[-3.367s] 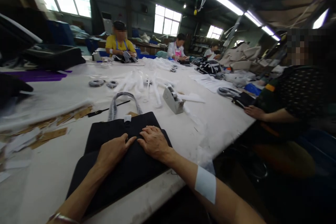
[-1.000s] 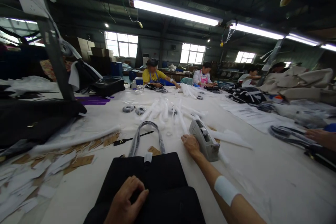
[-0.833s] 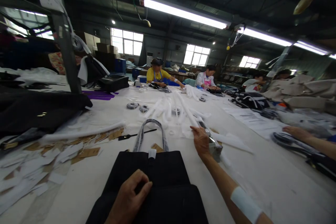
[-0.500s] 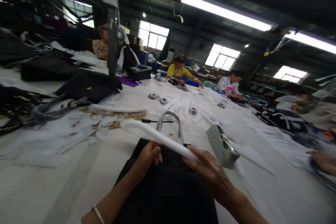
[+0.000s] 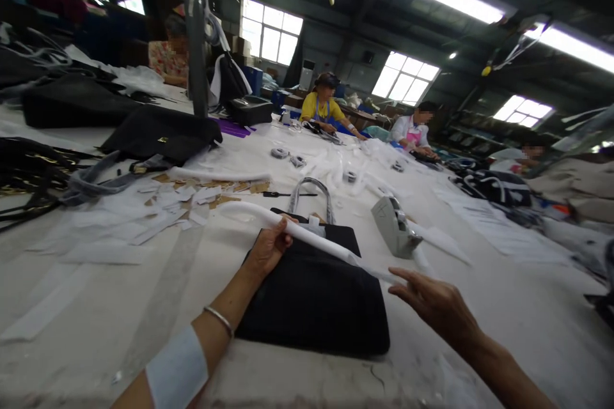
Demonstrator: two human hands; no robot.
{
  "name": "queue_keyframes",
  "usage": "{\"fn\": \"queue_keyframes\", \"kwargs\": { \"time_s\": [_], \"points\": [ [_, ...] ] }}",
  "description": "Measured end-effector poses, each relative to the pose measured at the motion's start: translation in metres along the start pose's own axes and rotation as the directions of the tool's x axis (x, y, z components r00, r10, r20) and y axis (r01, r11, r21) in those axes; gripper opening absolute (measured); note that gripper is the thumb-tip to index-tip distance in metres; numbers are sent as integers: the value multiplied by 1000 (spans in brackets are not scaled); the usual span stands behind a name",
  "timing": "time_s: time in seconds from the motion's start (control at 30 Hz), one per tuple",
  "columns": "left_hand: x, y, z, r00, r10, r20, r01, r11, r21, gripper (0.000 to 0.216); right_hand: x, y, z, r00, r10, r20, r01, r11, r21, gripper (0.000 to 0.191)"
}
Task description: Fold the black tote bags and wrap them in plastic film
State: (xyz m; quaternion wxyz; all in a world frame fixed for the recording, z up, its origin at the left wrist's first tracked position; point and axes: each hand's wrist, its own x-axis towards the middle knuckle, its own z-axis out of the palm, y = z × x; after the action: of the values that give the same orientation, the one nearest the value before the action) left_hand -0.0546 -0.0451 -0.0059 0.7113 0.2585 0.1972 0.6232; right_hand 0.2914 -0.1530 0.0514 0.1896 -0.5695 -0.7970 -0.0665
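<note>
A black handbag [image 5: 316,294] lies flat on the white table in front of me, its wrapped grey handle [image 5: 311,184] arching away from me. Across its upper part runs a long white foam tube [image 5: 316,239], raised above the bag. My left hand [image 5: 272,246] is closed around the tube near the bag's top left corner. To the right of the bag, my right hand [image 5: 426,297] pinches the thin, flattened end of the tube between thumb and fingers. A silver bangle [image 5: 219,319] circles my left wrist.
A grey tape dispenser [image 5: 396,227] stands beyond the bag to the right. Paper and card scraps [image 5: 192,204] are scattered at left, near another black bag [image 5: 163,134]. Several rolls, including a tape roll [image 5: 298,160], lie farther back. Co-workers [image 5: 321,108] sit along the far side.
My right hand has moved right, off the bag, drawing out the tube's thin end. My left hand keeps hold of the tube. More of the bag shows as the view shifts.
</note>
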Motion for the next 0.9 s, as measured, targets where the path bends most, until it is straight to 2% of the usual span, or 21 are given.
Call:
{"fn": "queue_keyframes", "kwargs": {
  "time_s": [0.1, 0.17, 0.27, 0.37, 0.43, 0.53, 0.57, 0.6, 0.63, 0.67, 0.7, 0.73, 0.77, 0.8, 0.83, 0.9],
  "points": [
    [0, 1, 1, 1000, 6, -10, -6, 1000, -22, 30, -12, 11, -12, 977, 210, 30, -211, 977, 22, 43],
    [1, 1, 1, 1000, 0, -14, 0, 999, -33, 29, -10, 11, -17, 970, 240, -33, -238, 970, 48, 40],
    [2, 2, 1, 1000, -12, -7, 12, 1000, -14, 28, 9, -6, -20, 975, 112, -195, -111, 994, 13, 40],
    [2, 2, 1, 1000, -15, 2, 15, 1000, 7, 28, 34, -42, -13, 971, -49, -232, 49, 999, -6, 37],
    [2, 3, 2, 1000, -25, -5, 25, 1000, 12, 27, 44, -75, -2, 972, -106, -209, 124, 989, 75, 33],
    [3, 5, 1, 999, -37, -40, 37, 999, 9, 20, 42, -128, 22, 970, -19, -241, 111, 921, 374, 20],
    [3, 5, 1, 998, -38, -52, 38, 999, 7, 17, 38, -143, 31, 976, 47, -215, 76, 846, 528, 19],
    [4, 6, 1, 997, -40, -63, 40, 999, 4, 14, 35, -156, 40, 981, 134, -140, -3, 735, 679, 18],
    [4, 6, 0, 997, -43, -70, 43, 999, 2, 12, 31, -165, 49, 971, 236, -31, -115, 582, 805, 20],
    [4, 6, 0, 996, -47, -77, 47, 999, -2, 9, 29, -170, 57, 932, 352, 91, -228, 373, 899, 22],
    [4, 7, 1, 995, -53, -84, 53, 999, -4, 7, 29, -171, 64, 869, 451, 205, -296, 141, 945, 26],
    [4, 7, 2, 994, -60, -91, 60, 998, -5, 5, 30, -169, 70, 802, 515, 304, -304, -86, 949, 32],
    [3, 7, 3, 993, -68, -100, 68, 998, -5, 5, 32, -165, 75, 749, 550, 370, -256, -275, 927, 38],
    [3, 7, 4, 991, -76, -110, 76, 997, -3, 7, 37, -159, 78, 720, 566, 401, -179, -407, 896, 41],
    [2, 7, 5, 989, -83, -122, 83, 997, -2, 8, 42, -152, 81, 715, 571, 404, -98, -490, 866, 41],
    [2, 8, 7, 985, -96, -146, 97, 995, -3, 10, 53, -142, 84, 731, 572, 371, 15, -557, 830, 37]
  ]
}}
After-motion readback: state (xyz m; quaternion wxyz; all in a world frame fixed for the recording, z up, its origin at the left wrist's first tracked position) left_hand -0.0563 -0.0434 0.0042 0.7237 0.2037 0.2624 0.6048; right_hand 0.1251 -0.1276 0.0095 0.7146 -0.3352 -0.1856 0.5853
